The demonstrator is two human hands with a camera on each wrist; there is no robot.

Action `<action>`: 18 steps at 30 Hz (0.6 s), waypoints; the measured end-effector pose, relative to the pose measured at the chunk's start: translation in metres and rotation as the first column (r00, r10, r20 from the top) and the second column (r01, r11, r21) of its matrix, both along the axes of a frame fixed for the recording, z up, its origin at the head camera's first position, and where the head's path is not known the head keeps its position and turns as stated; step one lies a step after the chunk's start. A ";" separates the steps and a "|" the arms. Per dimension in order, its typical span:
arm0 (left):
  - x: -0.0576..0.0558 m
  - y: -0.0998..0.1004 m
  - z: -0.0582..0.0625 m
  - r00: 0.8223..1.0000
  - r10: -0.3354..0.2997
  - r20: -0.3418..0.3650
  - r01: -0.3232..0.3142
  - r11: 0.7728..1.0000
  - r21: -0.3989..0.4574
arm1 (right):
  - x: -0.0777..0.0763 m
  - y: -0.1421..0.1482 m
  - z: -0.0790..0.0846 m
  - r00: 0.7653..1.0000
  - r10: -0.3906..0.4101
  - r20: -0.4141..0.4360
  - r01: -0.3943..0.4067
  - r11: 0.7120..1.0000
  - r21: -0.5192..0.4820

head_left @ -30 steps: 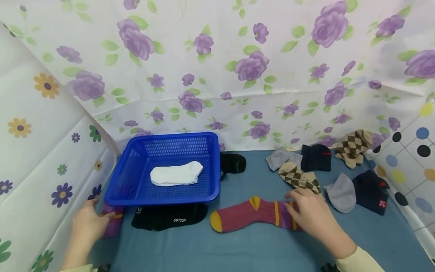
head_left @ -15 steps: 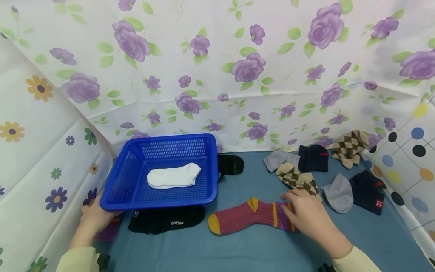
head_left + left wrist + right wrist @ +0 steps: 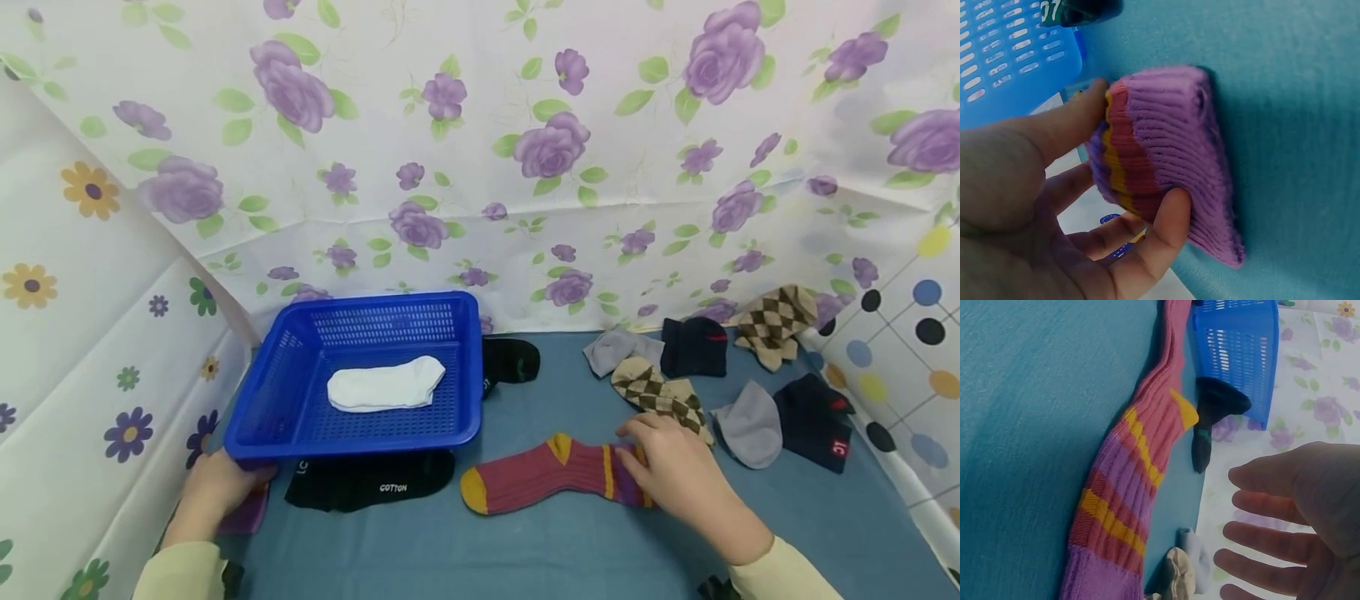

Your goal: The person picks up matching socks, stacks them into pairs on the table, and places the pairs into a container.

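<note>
In the left wrist view my left hand [image 3: 1029,187] grips the ribbed cuff of a purple, red and yellow striped sock [image 3: 1166,144], thumb on one side and fingers curled round the other. From the head, that hand lies by the basket's near left corner, and most of its sock is hidden. My right hand [image 3: 678,462] hovers at the cuff of a matching maroon sock [image 3: 525,482] with yellow toe and heel, laid flat. The right wrist view shows its fingers apart and relaxed, holding nothing, beside the striped cuff [image 3: 1116,500].
A blue basket [image 3: 474,392] holds a white sock [image 3: 386,385]. Black socks [image 3: 367,485] stick out in front of it and to its right. Grey [image 3: 750,427], navy [image 3: 693,348] and checkered [image 3: 776,325] socks lie at the right. Patterned sheets surround the table.
My left hand has moved in from the left and taken hold of the striped sock by the basket's corner. My right hand has stayed nearly still over the maroon sock's cuff.
</note>
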State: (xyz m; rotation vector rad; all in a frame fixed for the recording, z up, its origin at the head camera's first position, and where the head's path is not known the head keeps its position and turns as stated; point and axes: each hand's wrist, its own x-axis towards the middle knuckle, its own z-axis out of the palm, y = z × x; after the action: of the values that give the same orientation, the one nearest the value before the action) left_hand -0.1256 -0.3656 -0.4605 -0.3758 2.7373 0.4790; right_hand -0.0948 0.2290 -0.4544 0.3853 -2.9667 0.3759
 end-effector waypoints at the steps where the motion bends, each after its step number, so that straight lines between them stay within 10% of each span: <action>1: 0.001 0.001 -0.001 1.000 -0.001 -0.019 0.001 1.000 -0.013 | 0.000 -0.001 0.001 1.000 -0.002 0.004 0.002 1.000 -0.002; 11: 0.015 0.009 0.003 0.993 0.111 -0.028 -0.113 0.990 -0.079 | 0.000 -0.006 0.007 0.999 -0.018 0.027 0.018 1.000 -0.021; 18: 0.030 0.007 0.035 0.989 0.107 -0.103 -0.116 0.990 -0.085 | 0.000 -0.006 0.011 0.999 -0.026 0.021 0.026 0.999 -0.031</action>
State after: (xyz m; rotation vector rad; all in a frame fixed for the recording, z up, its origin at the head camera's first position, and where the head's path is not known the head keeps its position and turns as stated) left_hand -0.0961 -0.3587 -0.4251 -0.5443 2.8518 0.4127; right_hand -0.0948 0.2229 -0.4436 0.3409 -2.9786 0.4255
